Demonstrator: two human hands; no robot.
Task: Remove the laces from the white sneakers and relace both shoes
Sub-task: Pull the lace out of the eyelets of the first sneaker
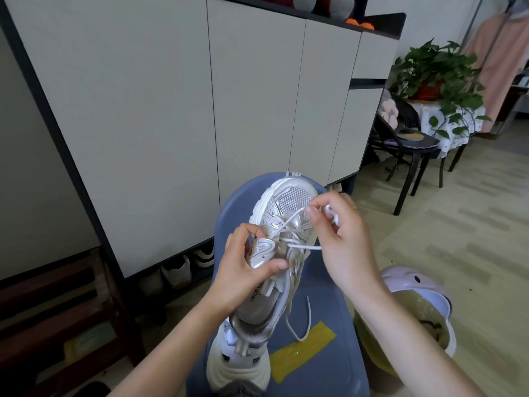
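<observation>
A white and silver sneaker lies on a blue stool, toe pointing away from me. My left hand grips its side and tongue near the eyelets. My right hand pinches the white lace above the lower eyelets, with a bunch of lace looped in its fingers. The lace crosses the eyelets near the toe, and a loose end trails onto the stool. The second white sneaker stands at the stool's near edge, partly under the first.
A strip of yellow tape is stuck on the stool. A bin with a lilac lid stands to the right. A tall grey cabinet fills the left, with shoes beneath it. A black chair and potted plant are at far right.
</observation>
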